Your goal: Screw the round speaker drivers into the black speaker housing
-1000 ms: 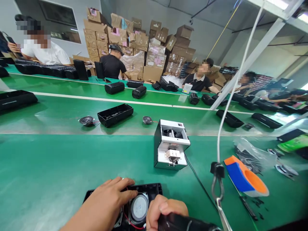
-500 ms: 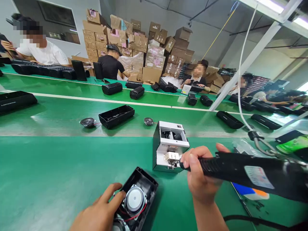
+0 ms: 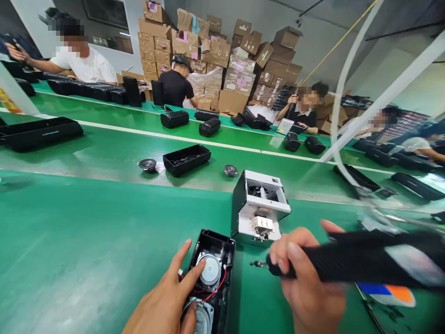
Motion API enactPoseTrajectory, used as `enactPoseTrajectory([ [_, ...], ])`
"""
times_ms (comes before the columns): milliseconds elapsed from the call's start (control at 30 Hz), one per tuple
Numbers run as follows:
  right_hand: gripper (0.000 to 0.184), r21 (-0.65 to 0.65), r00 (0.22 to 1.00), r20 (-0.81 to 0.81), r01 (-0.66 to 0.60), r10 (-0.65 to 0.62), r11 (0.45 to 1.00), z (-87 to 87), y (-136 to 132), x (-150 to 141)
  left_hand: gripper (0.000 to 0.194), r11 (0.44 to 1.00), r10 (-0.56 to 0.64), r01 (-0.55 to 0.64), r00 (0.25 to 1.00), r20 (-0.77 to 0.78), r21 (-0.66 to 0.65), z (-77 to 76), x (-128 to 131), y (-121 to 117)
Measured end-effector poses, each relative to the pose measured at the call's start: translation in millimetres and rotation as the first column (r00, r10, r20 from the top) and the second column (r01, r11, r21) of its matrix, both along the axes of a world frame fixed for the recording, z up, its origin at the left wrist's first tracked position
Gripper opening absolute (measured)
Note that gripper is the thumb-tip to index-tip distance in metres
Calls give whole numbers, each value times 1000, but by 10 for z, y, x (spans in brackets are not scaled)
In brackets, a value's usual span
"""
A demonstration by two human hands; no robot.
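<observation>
A black speaker housing (image 3: 227,297) lies open side up on the green bench, with two round metal-backed speakers (image 3: 210,269) and red wires inside. My left hand (image 3: 163,287) rests over its left wall, fingers spread, one fingertip touching the upper speaker. My right hand (image 3: 306,269) is wrapped round a black electric screwdriver (image 3: 354,260), held nearly level and blurred by motion. Its bit (image 3: 257,264) points left towards the housing, apart from it; whether a screw sits on the tip I cannot tell. Just beyond stands a white and black screw feeder (image 3: 260,204).
Behind the feeder, a conveyor belt carries an open black housing (image 3: 187,160), loose speakers (image 3: 148,165) and a long black case (image 3: 45,133). A white hose (image 3: 337,116) hangs at right. Co-workers sit across the belt before stacked cardboard boxes (image 3: 239,76).
My right hand has drawn the screwdriver bit away from the screw feeder, down towards the housing. My left hand's fingers have spread further over the housing. The view has shifted.
</observation>
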State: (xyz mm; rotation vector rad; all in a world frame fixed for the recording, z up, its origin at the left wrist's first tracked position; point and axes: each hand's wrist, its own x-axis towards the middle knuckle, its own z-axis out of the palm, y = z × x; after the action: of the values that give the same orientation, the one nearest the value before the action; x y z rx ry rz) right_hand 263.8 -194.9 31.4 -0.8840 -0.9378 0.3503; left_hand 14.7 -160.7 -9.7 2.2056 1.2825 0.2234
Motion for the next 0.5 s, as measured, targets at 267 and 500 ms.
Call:
enactPoseTrajectory([
  [267, 56, -105, 988, 31, -148, 152, 983, -95, -150, -250, 109, 946, -20, 2, 999, -51, -326, 147, -22, -51],
  [500, 58, -70, 973, 55, -222, 226, 973, -301, -202, -475, 115, 917, -64, -7, 984, -165, -399, 302, 101, 8],
])
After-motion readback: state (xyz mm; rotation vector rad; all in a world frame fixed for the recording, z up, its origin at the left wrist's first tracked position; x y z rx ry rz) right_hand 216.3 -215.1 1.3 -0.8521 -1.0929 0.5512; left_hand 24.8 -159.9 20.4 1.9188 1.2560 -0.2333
